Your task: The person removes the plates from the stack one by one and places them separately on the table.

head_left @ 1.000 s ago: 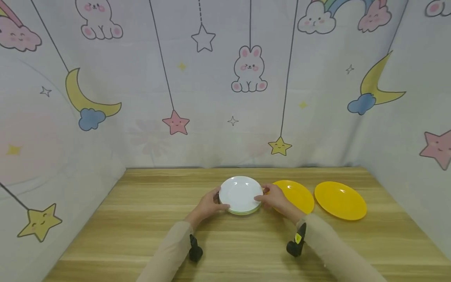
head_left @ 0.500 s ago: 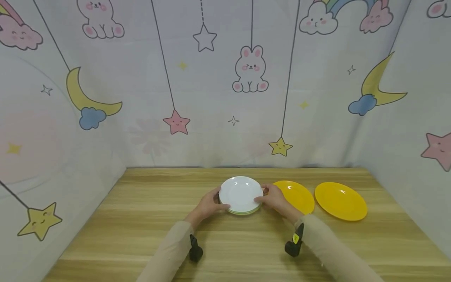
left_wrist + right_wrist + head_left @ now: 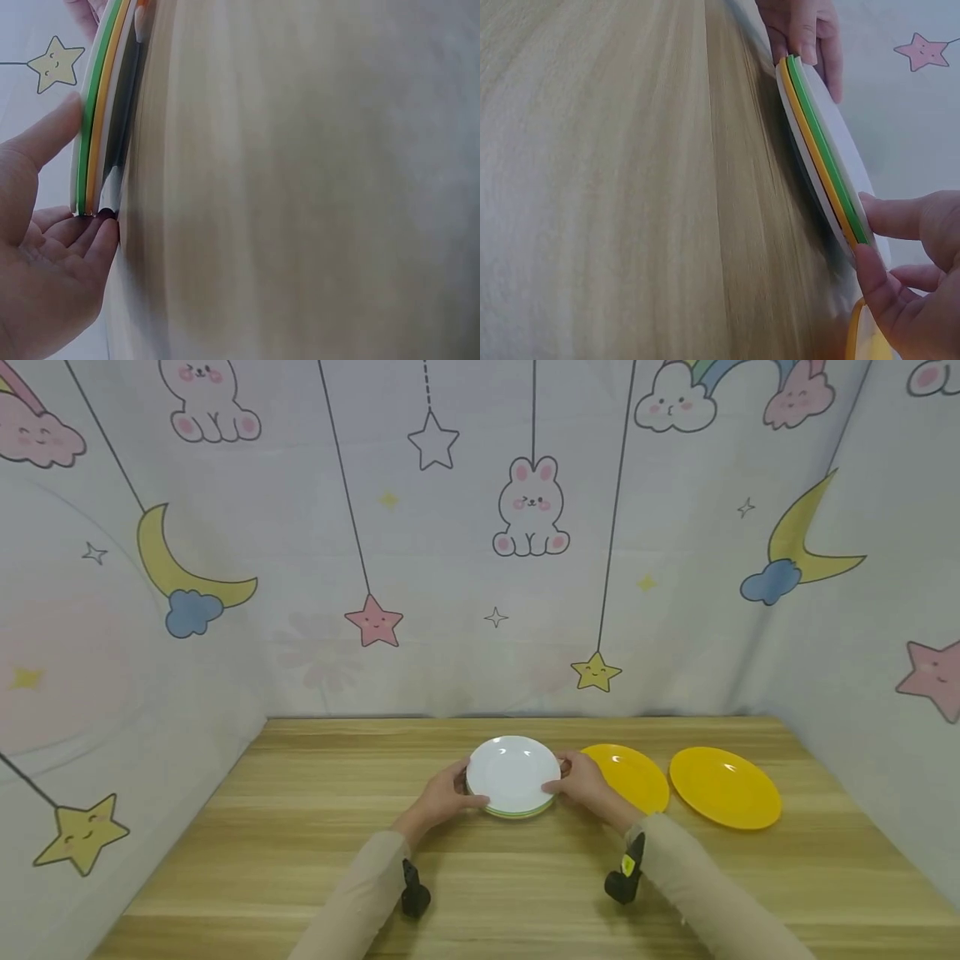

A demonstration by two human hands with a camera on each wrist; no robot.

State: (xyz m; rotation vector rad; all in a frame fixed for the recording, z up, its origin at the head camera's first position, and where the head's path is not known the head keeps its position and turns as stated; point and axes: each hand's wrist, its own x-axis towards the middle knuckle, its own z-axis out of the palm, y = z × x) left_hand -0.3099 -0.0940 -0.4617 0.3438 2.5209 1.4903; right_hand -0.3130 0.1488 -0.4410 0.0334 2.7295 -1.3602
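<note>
A stack of small plates stands at the middle of the table, a white plate on top. Below it the wrist views show the rims of a green plate, an orange-yellow plate and a whitish plate at the bottom. My left hand grips the stack's left side, thumb on the top rim and fingers around the edge. On the right side my right hand holds the stack, thumb and fingers at the rim. Whether the stack touches the table cannot be told.
Two larger yellow plates lie to the right: one plate partly behind my right hand, the other plate farther right. A patterned cloth hangs behind the wooden table and along both its sides.
My right wrist has shifted very slightly to the left. Both hands keep their hold on the stack, and the yellow plates have not moved.
</note>
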